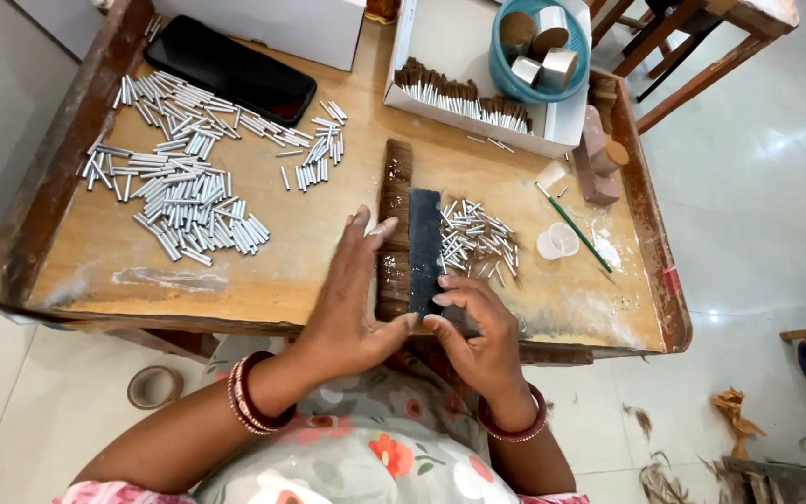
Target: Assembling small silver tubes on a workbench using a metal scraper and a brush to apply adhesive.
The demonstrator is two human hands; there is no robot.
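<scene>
A long row of brown bristles lies on the wooden table, with a dark flat bar lying along its right side. My left hand rests flat against the row's left side, fingers stretched out. My right hand pinches the near end of the dark bar between thumb and fingers. A small heap of short silver tubes lies just right of the bar.
Many more silver tubes are spread over the table's left half beside a black phone. A white tray at the back holds finished brown tufts and a blue bowl. A green-handled brush and a small white cup lie right.
</scene>
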